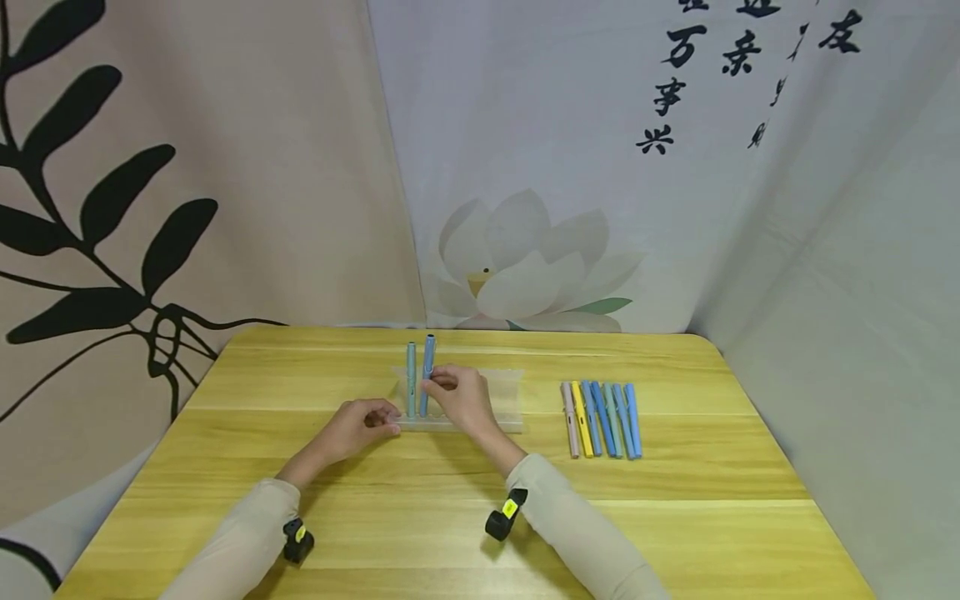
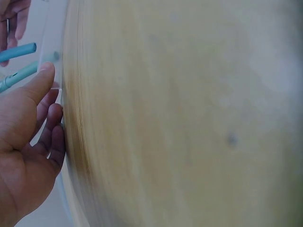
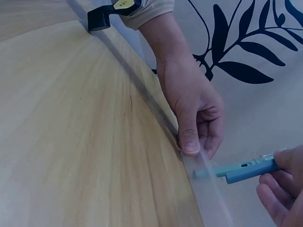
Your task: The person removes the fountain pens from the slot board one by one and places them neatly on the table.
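Left hand point(image 1: 358, 427) at holder's point(image 1: 510, 398) edge

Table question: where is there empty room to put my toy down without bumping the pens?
Bare wood lies left of the left hand, along the front edge of the table, and right of the row of pens. It is crowded around the clear stand, where the right hand grips a blue pen.

A makeshift recording corner: printed cloth backdrops point(image 1: 225, 167) hang at ten and one o'clock behind a small wooden table point(image 1: 375, 517), calligraphy point(image 1: 678, 75) overhead.
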Motion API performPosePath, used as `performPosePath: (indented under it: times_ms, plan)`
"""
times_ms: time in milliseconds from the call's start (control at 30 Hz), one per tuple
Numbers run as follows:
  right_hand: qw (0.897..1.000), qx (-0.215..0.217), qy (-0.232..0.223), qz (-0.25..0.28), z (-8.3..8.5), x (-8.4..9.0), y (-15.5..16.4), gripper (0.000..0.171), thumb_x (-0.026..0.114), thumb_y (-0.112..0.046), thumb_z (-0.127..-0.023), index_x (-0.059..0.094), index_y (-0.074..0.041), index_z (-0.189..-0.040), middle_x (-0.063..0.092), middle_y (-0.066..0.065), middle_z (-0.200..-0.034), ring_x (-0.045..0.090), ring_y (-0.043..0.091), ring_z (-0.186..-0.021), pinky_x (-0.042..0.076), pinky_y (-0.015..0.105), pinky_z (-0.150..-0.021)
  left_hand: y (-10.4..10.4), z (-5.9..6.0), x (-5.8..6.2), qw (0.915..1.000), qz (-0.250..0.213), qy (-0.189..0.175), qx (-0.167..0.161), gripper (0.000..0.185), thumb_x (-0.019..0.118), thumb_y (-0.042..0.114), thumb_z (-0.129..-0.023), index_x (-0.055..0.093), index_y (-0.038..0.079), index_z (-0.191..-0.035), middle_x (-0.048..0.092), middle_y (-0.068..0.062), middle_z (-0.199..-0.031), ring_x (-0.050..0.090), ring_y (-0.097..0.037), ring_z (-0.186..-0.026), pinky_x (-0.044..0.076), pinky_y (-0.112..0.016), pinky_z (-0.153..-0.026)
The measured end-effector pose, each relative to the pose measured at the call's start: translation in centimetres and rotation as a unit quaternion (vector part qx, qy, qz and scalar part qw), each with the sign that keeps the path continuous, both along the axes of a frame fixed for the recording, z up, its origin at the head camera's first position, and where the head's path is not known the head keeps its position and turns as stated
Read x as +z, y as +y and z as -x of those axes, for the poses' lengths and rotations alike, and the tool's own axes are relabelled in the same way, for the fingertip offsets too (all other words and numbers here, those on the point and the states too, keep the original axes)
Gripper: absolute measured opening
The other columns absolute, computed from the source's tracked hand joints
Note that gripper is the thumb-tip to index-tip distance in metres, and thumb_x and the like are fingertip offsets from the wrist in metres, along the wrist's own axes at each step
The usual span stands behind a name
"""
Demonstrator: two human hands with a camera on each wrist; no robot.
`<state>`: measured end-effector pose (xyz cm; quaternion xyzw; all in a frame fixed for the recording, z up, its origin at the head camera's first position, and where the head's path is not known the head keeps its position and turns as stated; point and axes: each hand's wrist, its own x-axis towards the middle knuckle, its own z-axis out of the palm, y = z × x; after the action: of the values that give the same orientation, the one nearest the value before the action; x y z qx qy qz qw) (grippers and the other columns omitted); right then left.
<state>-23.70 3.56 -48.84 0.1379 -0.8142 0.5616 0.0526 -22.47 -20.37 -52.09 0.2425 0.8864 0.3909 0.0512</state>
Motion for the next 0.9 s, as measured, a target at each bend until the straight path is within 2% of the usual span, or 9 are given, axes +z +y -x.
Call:
performPosePath:
  times_ms: [167, 400, 900]
  plan:
    - [1.000, 0.003, -0.003, 0.003, -0.5, 0.8, 0.4, 0.025, 0.075, -0.022, -0.096, 0.076, -0.006, -0.115, 0.078, 0.003, -0.101, 0.073, 0.013, -0.089, 0.059, 0.028, -0.077, 0.1, 0.0, 0.0, 1.0000, -0.002, -0.002, 0.002, 0.019, 0.073, 0.020, -0.097, 0.073, 0.008, -0.110, 0.069, 0.005, -0.089, 0.062, -0.010, -0.080, 0.053, -0.027, -0.073]
    - [1.000, 0.004, 0.016, 0.002, -1.1, 1.9, 1.6, 0.027, 0.074, -0.027, -0.097, 0.077, -0.008, -0.115, 0.077, 0.003, -0.102, 0.072, 0.015, -0.091, 0.058, 0.030, -0.080, 0.2, -0.1, 0.1, 0.9999, 0.010, -0.005, 0.013, 0.019, 0.074, 0.022, -0.096, 0.073, 0.010, -0.110, 0.069, 0.008, -0.088, 0.063, -0.009, -0.081, 0.053, -0.026, -0.075]
    - [0.999, -0.018, 0.028, 0.003, -2.3, 3.4, 5.4, 0.028, 0.075, -0.030, -0.095, 0.077, -0.012, -0.116, 0.077, -0.001, -0.100, 0.071, 0.015, -0.091, 0.058, 0.033, -0.079, 0.3, -0.2, 0.3, 0.9999, 0.005, -0.008, 0.010, 0.020, 0.073, 0.021, -0.097, 0.073, 0.009, -0.112, 0.068, 0.007, -0.088, 0.061, -0.011, -0.080, 0.052, -0.026, -0.073]
